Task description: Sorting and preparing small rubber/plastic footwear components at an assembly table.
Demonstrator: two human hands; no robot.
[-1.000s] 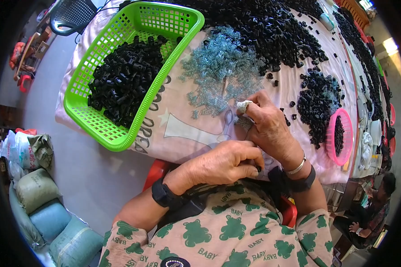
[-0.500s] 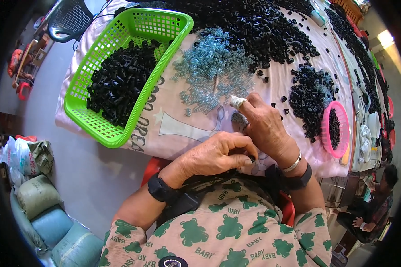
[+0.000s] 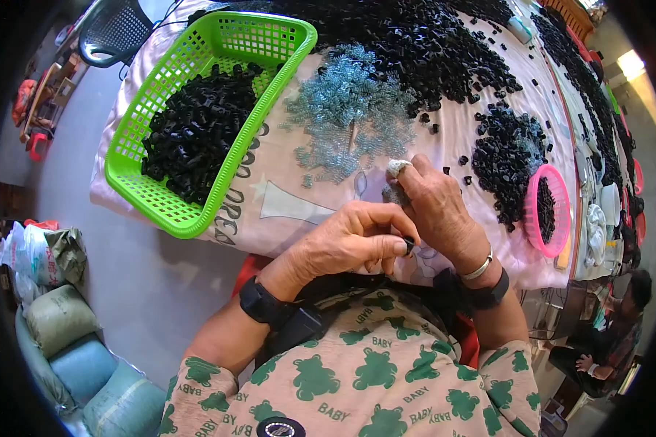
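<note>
My left hand (image 3: 357,237) pinches a small black plastic piece (image 3: 409,245) between thumb and index finger, close in front of my body. Right beside it, my right hand (image 3: 437,207) is closed, its fingers curled down; whatever is in them is hidden. White wrapping (image 3: 399,167) covers one of its fingers, and a greyish covering (image 3: 395,194) shows on another digit. Just beyond the hands lies a heap of small clear bluish coil springs (image 3: 350,109). Behind the springs spreads a large pile of black plastic pieces (image 3: 444,58).
A green basket (image 3: 211,211) with black pieces stands at the left. To the right are a smaller black pile (image 3: 499,156) and a pink basket (image 3: 559,244) holding dark parts. Sacks (image 3: 62,320) lie on the floor at left; a person (image 3: 612,342) sits at far right.
My left hand has risen slightly, and the black piece in its pinch shows more clearly. My right hand has shifted a little to the right.
</note>
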